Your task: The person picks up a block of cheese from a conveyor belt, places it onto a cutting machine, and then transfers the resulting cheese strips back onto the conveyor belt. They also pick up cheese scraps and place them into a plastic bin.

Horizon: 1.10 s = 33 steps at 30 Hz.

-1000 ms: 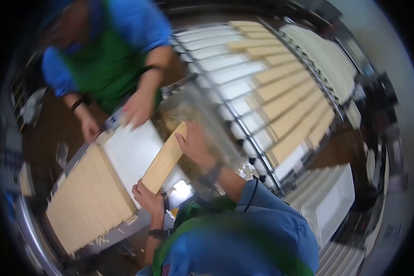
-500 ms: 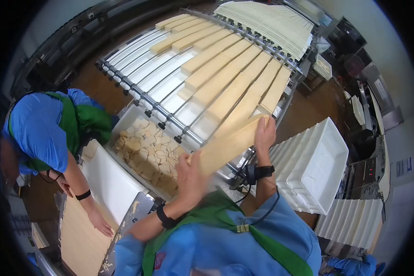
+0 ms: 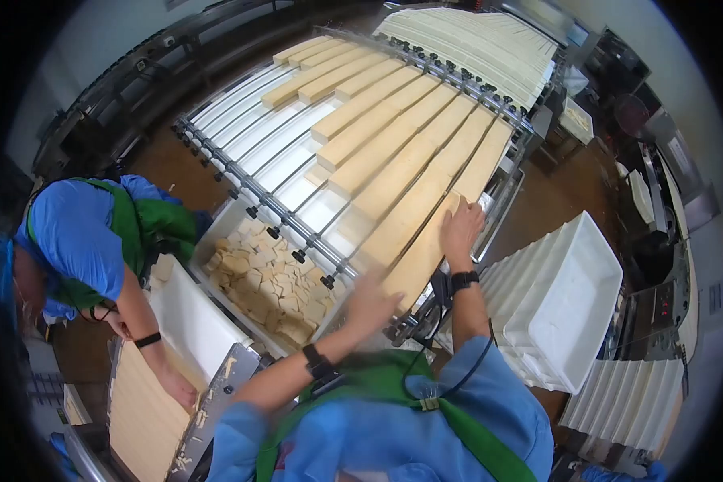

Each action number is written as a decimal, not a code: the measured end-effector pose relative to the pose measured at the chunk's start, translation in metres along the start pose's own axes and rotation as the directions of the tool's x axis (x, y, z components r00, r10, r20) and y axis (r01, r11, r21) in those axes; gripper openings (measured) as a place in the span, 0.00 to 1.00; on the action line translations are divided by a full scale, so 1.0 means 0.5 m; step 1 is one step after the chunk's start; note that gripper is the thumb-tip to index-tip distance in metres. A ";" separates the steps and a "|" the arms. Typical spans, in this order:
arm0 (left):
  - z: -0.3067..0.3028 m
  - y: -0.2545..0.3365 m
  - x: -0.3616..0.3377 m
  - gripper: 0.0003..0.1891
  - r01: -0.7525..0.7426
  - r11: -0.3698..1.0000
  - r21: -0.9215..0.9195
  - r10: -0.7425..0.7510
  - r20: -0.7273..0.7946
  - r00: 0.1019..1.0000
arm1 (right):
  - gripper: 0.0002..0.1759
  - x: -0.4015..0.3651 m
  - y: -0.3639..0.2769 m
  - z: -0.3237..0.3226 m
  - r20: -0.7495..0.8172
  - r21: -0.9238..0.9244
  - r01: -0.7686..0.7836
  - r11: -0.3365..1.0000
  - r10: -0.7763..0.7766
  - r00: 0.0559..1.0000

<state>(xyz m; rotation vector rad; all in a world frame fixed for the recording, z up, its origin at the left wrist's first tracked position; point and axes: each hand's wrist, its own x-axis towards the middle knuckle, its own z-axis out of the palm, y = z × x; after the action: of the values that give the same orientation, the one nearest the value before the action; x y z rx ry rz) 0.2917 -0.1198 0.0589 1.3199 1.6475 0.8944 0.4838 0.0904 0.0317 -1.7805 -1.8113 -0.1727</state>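
A long pale-yellow slab [image 3: 424,259], like a thick stack of dough sheets, lies at the near right edge of the lane conveyor [image 3: 253,173]. My right hand [image 3: 462,229] rests on its right side, fingers stretched over the top. Blurred by motion, my left hand [image 3: 369,305] is right by the slab's near left corner. More long slabs [image 3: 410,145] of the same kind lie side by side in the lanes, parted by thin rods. Below my left hand, a white bin [image 3: 209,281] holds many broken pale pieces [image 3: 261,273].
White nested crates [image 3: 574,313] stand on the right, with another ribbed stack [image 3: 618,402] below. On the left, a co-worker [image 3: 80,233] in blue and green reaches over a pale sheet [image 3: 149,410] on a second machine. Black knobs [image 3: 300,256] line the conveyor's front bar.
The slab, held up in both my hands before, now lies on the conveyor. My right hand has flattened onto it, and my left has shifted right, off its grip.
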 end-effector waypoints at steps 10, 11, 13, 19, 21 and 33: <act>0.020 0.021 0.012 0.37 0.035 0.997 -0.075 -0.041 -0.080 0.996 | 0.40 -0.233 -0.010 -0.107 0.420 0.522 0.191 0.831 -0.446 0.790; 0.016 0.039 0.005 0.37 0.060 0.996 -0.066 -0.064 -0.059 0.996 | 0.42 -0.244 -0.020 -0.126 0.466 0.538 0.196 0.820 -0.483 0.741; 0.026 0.008 0.017 0.41 0.005 0.998 -0.062 -0.009 -0.071 0.997 | 0.43 -0.251 -0.021 -0.139 0.506 0.555 0.211 0.805 -0.528 0.682; 0.026 -0.026 0.016 0.41 -0.108 0.992 -0.071 0.103 -0.072 0.992 | 0.44 -0.249 -0.036 -0.134 0.533 0.522 0.202 0.829 -0.502 0.681; 0.024 -0.036 0.023 0.39 -0.132 0.989 -0.068 0.126 -0.088 0.988 | 0.45 -0.258 -0.040 -0.117 0.456 0.379 0.394 0.837 -0.540 0.708; -0.213 -0.254 -0.093 0.34 -0.147 0.961 -0.235 0.016 -0.482 0.876 | 0.44 -0.275 -0.054 -0.106 0.511 0.217 0.591 0.777 -0.607 0.609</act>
<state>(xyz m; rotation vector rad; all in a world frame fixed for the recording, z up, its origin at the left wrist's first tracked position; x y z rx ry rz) 0.1495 -0.1941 -0.0038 1.0383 1.7605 1.5326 0.4654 -0.0576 0.0166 -1.1776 -2.7942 0.1415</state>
